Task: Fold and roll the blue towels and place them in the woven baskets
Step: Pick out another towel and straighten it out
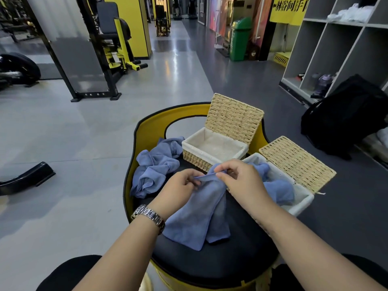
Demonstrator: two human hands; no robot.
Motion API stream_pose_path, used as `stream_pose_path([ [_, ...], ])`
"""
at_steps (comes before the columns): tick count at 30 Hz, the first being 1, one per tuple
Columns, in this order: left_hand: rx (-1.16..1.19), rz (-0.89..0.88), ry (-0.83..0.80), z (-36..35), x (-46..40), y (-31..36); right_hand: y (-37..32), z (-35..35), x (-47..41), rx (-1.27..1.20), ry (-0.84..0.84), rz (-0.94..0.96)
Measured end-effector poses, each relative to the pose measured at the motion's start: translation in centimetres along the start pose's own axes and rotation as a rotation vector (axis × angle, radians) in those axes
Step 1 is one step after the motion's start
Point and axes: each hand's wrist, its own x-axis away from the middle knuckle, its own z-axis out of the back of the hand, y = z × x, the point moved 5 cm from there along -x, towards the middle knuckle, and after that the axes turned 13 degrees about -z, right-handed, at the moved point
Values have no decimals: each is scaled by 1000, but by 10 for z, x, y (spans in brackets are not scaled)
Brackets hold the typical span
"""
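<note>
Two bare forearms reach forward over a black padded seat [220, 261] with a yellow rim; the left wrist wears a metal watch [149, 217]. Between the hands hangs a blue towel [197, 215], its lower part draped in soft folds onto the pad; its top edge is bunched and lifted. The left hand [178, 185] pinches that edge with curled fingers, and the right hand [239, 177] pinches the same edge just beside it, thumb and forefinger closed on the cloth, the other fingers curled. Behind the hands stand two woven baskets with white liners and raised lids; the far basket [214, 148] shows only its liner; the near basket [302, 198], to the right, holds more blue cloth [279, 185], crumpled, partly hidden by the right hand. To the left of the far basket, a loose heap of blue towels [155, 166] lies on the pad, touching the yellow rim. Beyond lie a grey floor, yellow-and-black gym machines [113, 38], a green bin [240, 38], grey cubby shelves [340, 43] and a black bag [346, 116].
</note>
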Motion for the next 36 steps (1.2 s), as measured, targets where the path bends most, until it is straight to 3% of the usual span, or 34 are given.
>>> stream_pose_path([
  [5, -47, -26, 93, 0, -1, -2, 11, 1, -3, 101, -66, -47],
  [8, -94, -38, 84, 1, -3, -7, 9, 2, -4, 301, -57, 33],
  [12, -750, -232, -111, 5, -1, -17, -3, 19, -1, 343, 39, 214],
  [15, -759, -230, -279, 7, 1, -19, -9, 40, 0, 258, 117, 228],
  [21, -761, 37, -669, -3, 23, -51, 5, 68, -13, 172, 235, 146],
  [25, -876, 48, -786, -1, 27, -64, 15, 81, -20, 171, 257, 93],
  [30, -991, -114, -650, -2, 24, -60, 21, 90, -23, 165, 252, 86],
  [34, -710, -408, -254, 12, 13, -26, 37, 105, -34, 109, 324, 17],
  [36, -628, -525, -197, 13, 16, -4, 44, 110, -39, 89, 380, -41],
])
